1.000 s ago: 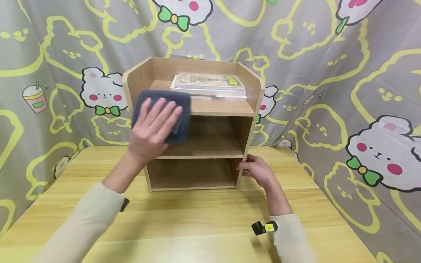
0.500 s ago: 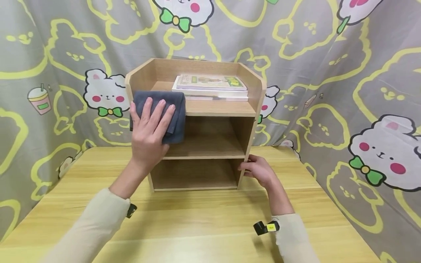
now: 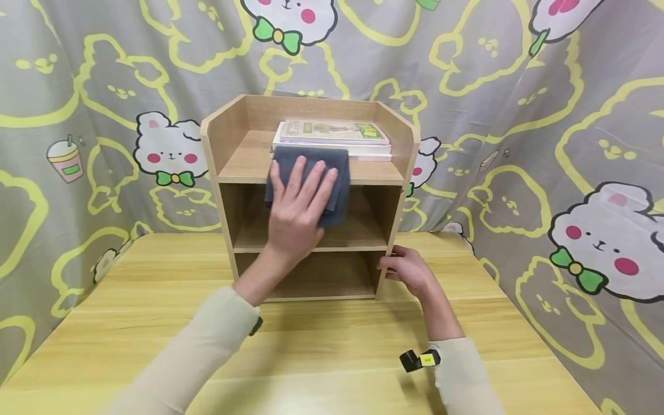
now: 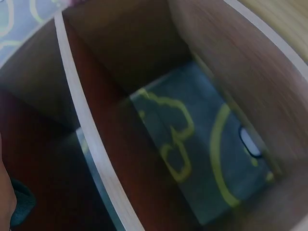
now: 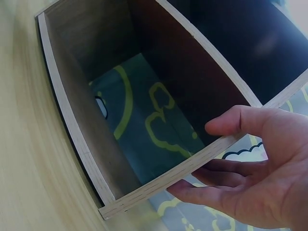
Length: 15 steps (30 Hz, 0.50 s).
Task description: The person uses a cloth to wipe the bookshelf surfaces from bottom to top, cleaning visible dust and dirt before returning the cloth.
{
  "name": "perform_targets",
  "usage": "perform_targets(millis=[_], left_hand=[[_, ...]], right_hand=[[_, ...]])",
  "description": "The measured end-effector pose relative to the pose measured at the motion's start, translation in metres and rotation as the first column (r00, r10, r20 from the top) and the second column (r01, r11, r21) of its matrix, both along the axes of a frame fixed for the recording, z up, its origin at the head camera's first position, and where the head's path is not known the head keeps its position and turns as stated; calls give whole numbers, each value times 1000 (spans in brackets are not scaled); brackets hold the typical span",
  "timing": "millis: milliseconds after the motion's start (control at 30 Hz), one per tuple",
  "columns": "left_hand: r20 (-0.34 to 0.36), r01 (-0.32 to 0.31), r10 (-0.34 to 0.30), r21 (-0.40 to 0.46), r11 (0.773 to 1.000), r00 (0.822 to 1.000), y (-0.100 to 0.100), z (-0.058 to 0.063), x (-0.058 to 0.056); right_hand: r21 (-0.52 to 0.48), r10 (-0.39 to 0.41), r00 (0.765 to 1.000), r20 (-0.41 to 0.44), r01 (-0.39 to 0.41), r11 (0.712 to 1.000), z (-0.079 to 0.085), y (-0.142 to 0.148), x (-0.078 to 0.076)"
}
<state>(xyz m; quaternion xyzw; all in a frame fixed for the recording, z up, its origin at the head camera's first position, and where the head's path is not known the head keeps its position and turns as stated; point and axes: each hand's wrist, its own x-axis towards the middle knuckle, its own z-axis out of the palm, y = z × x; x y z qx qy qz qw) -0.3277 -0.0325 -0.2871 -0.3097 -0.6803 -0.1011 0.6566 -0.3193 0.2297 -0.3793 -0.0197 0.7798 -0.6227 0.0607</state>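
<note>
A small wooden desktop shelf [image 3: 311,249] stands upright on the table, with two open compartments below its top tray. My left hand [image 3: 295,216] lies with straight, spread fingers over a folded dark blue-grey cloth [image 3: 339,190], pressing it at the front edge of the top tray. Only a bit of that hand and a corner of the cloth [image 4: 21,204] show at the edge of the left wrist view. Low on the shelf's right side panel [image 5: 178,173], my right hand [image 5: 269,168] grips the front edge, thumb inside and fingers outside.
A stack of books [image 3: 332,135] lies on the top tray, behind the cloth. Under everything is a light wooden table [image 3: 321,357]. A grey curtain [image 3: 487,104] with yellow outlines and white cartoon animals hangs behind and at both sides.
My left hand has slid the cloth from the left end of the tray's front edge rightward to about its middle. The right hand keeps its grip on the side panel.
</note>
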Motion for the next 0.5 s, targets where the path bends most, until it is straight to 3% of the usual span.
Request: perform_targets(millis=[500], left_hand=[[-18, -110, 108, -104, 989, 994, 84, 5, 0]], right_hand=[[-2, -32, 999, -16, 32, 999, -2, -1, -2]])
